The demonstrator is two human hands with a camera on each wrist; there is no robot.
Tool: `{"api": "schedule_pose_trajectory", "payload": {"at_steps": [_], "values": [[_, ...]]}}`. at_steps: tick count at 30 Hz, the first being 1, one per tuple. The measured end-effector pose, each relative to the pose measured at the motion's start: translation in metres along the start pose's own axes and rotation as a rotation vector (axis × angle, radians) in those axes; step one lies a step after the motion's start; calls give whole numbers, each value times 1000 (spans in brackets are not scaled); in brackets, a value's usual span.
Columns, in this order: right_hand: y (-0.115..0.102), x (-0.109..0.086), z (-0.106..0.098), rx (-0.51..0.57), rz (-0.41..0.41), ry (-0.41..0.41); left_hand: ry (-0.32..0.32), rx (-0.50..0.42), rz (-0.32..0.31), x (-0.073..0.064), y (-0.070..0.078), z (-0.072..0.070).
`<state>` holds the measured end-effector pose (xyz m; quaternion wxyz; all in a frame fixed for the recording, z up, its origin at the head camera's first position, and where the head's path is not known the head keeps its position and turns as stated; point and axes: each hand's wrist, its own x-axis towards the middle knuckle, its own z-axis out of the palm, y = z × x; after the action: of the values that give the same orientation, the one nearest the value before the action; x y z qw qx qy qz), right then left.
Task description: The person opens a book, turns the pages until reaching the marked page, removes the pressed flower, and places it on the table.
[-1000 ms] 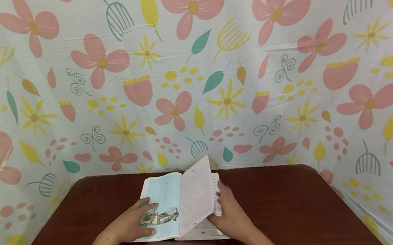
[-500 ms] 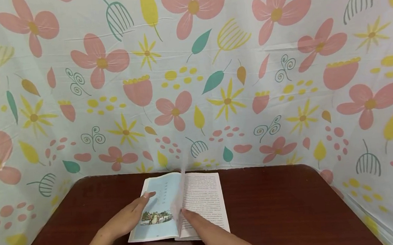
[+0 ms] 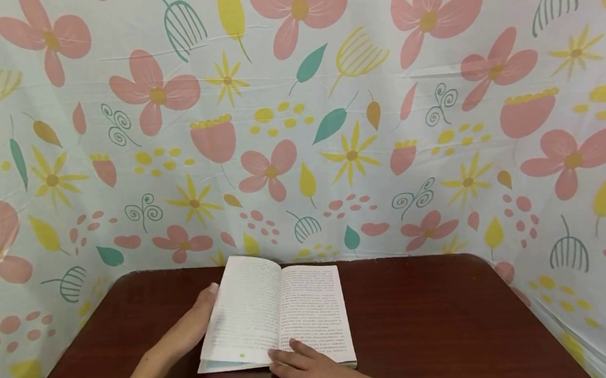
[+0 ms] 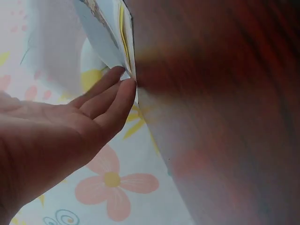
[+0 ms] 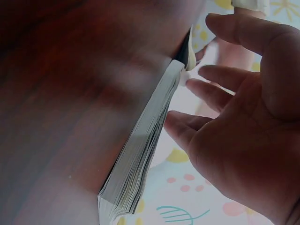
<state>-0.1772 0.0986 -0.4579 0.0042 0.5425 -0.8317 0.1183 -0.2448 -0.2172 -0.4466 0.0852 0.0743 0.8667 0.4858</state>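
Note:
An open book (image 3: 312,307) lies on the table, with printed text on both facing pages. Its left leaf (image 3: 245,312) stands slightly raised, and a strip of the light-blue page shows beneath its lower edge. My left hand (image 3: 183,329) is at the book's left edge; in the left wrist view its extended fingertips (image 4: 125,86) meet the edge of the book, with the blue page above them. My right hand (image 3: 317,369) lies over the lower middle of the book near the spine. In the right wrist view its fingers (image 5: 220,93) are spread beside the thick page block (image 5: 145,126).
The dark reddish-brown wooden table (image 3: 425,322) extends around the book on both sides. A white cloth (image 3: 367,196) printed with flowers and leaves hangs behind and beside the table.
The lifted leaf has turned from right to left over the blue illustrated page. My right hand moved left and lower toward the spine; my left hand shifted to the book's left edge.

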Motion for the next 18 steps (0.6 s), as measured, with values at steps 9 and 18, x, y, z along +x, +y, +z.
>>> {"api": "schedule_pose_trajectory", "payload": {"at_steps": [9, 18], "values": [[7, -7, -12, -21, 111, 46, -135, 519, 335, -14, -4, 11], [28, -18, -21, -69, 334, 79, -161, 638, 401, -20, -5, 9]]}}
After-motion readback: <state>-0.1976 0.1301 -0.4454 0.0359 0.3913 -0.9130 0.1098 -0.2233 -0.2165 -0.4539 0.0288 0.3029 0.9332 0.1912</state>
